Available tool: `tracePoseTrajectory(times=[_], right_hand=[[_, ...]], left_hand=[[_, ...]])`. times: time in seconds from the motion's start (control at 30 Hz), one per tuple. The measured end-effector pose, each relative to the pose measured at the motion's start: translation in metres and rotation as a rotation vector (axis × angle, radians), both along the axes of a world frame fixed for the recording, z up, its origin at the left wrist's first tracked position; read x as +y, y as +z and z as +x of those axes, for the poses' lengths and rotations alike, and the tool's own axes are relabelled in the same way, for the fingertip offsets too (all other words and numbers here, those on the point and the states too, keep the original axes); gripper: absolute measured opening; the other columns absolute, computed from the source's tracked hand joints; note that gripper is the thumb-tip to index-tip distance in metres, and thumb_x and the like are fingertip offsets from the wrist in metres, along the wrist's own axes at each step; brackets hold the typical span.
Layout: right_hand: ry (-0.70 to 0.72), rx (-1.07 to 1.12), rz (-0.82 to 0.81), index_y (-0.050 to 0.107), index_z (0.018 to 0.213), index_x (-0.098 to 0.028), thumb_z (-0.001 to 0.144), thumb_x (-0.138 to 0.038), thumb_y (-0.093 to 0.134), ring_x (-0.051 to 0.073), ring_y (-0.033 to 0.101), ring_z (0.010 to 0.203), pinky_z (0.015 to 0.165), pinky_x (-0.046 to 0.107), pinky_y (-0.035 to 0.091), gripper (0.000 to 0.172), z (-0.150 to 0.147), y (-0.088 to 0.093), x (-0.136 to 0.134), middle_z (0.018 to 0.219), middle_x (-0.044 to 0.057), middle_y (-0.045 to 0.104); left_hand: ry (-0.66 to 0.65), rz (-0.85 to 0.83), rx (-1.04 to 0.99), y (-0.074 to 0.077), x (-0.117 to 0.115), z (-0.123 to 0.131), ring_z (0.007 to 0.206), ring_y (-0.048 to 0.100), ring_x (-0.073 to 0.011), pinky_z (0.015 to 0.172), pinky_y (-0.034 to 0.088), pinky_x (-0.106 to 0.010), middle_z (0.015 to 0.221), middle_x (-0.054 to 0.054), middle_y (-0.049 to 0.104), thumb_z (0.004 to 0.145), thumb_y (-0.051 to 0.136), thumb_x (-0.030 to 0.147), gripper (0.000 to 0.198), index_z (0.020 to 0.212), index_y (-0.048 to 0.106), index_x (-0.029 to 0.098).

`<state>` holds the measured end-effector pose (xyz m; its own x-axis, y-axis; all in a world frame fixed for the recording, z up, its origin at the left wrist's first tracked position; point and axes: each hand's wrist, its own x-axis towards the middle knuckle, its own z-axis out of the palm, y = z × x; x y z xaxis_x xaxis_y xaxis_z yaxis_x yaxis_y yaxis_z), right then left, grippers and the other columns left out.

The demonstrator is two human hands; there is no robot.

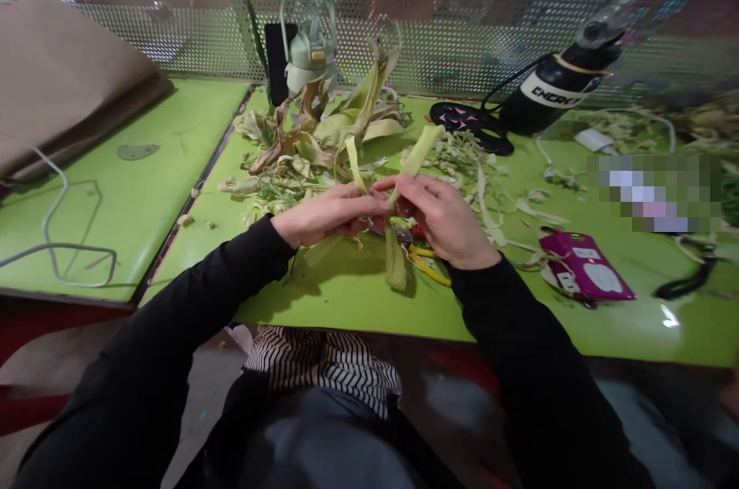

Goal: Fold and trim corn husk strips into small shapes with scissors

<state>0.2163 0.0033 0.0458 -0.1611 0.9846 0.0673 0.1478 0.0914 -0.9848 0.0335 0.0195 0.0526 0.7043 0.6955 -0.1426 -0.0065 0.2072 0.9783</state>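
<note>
My left hand (332, 213) and my right hand (444, 216) meet over the green table (323, 296), both closed on strips of pale green leaf (419, 152). One strip rises up and right from my right fingers, and another strip (396, 262) hangs down towards the table between the hands. Under my right hand lie scissors with yellow handles (427, 264), partly hidden. A heap of dried leaves and husks (323, 131) sits just beyond my hands.
A pale green bottle with a loop handle (309, 42) and a dark phone stand at the back by the perforated screen. A black bottle (557, 88) lies at the back right. A magenta pouch (586, 269) is on the right. Brown paper (63, 81) and a white cable (58, 235) are on the left table.
</note>
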Motion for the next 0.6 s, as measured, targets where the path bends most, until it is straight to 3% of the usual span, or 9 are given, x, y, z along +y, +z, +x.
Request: tracePoseTrajectory(times=[0.1,0.2,0.4,0.5,0.6], right_hand=[[-0.039,0.025,-0.018,0.073,0.077,-0.019,0.080,-0.058,0.068,0.010,0.042,0.056,0.049,0.025,0.034,0.039,-0.003,0.003,-0.003,0.062,-0.002,0.051],[-0.107,0.114,-0.011,0.071,0.071,-0.019,0.077,-0.057,0.071,0.008,0.038,0.053,0.045,0.024,0.028,0.038,-0.006,0.004,-0.004,0.062,-0.002,0.049],[-0.117,0.057,-0.028,0.069,0.076,-0.020,0.082,-0.062,0.065,0.007,0.034,0.047,0.042,0.025,0.025,0.043,0.002,0.000,0.001,0.058,-0.004,0.042],[-0.281,-0.117,0.177,0.068,0.101,-0.023,0.082,-0.064,0.064,0.011,0.045,0.055,0.047,0.027,0.033,0.046,0.009,0.000,0.003,0.068,-0.001,0.050],[-0.504,-0.235,0.459,0.054,0.130,-0.028,0.079,-0.062,0.069,0.017,0.057,0.075,0.057,0.032,0.044,0.064,0.009,0.004,-0.002,0.093,0.005,0.060]], left_hand=[[0.001,0.138,0.069,-0.005,-0.003,0.002,0.052,0.030,-0.0058,0.047,0.021,-0.022,0.062,0.004,0.043,0.085,0.062,0.036,0.022,0.079,0.064,0.015],[0.049,0.178,0.102,-0.010,-0.004,0.004,0.055,0.035,-0.0067,0.048,0.023,-0.021,0.064,0.003,0.045,0.085,0.059,0.033,0.021,0.077,0.067,0.016],[-0.055,0.042,0.099,-0.011,-0.006,0.005,0.052,0.033,-0.0063,0.045,0.022,-0.020,0.062,0.004,0.043,0.082,0.058,0.026,0.016,0.079,0.069,0.015],[-0.077,-0.150,0.070,-0.010,-0.006,0.007,0.051,0.034,-0.0056,0.044,0.021,-0.019,0.068,0.002,0.051,0.081,0.047,0.014,0.022,0.090,0.067,0.012],[-0.011,-0.220,0.003,-0.009,-0.006,0.009,0.052,0.038,-0.0051,0.045,0.027,-0.019,0.077,-0.002,0.059,0.079,0.041,0.004,0.030,0.096,0.065,0.011]])
